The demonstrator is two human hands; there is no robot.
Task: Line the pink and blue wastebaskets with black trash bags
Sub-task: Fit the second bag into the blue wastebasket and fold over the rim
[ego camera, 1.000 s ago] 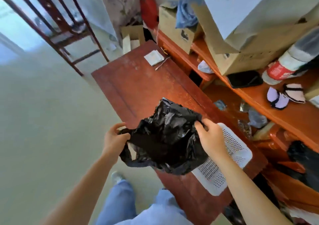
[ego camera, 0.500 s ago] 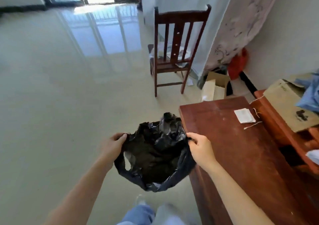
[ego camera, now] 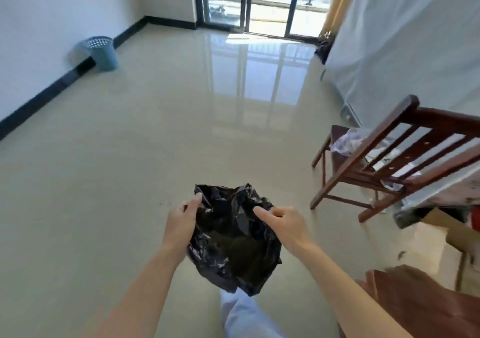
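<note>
A crumpled black trash bag [ego camera: 233, 244] hangs in front of me above the floor, held between both hands. My left hand [ego camera: 180, 224] grips its left edge. My right hand [ego camera: 283, 223] holds its right edge, the forefinger stretched out over the plastic. A blue wastebasket [ego camera: 102, 52] with a perforated rim stands on the floor against the left wall, far from the bag. No pink wastebasket is in view.
A dark wooden chair [ego camera: 384, 161] with plastic and papers on its seat stands at the right. A reddish wooden table corner [ego camera: 415, 301] shows at the lower right, a cardboard box [ego camera: 452, 231] behind it. Glossy beige floor [ego camera: 155, 143] stretches to glass balcony doors [ego camera: 249, 2].
My view has swung left, away from the table and shelves, toward the open room and the blue wastebasket. Both hands still carry the bag, now clear of the table.
</note>
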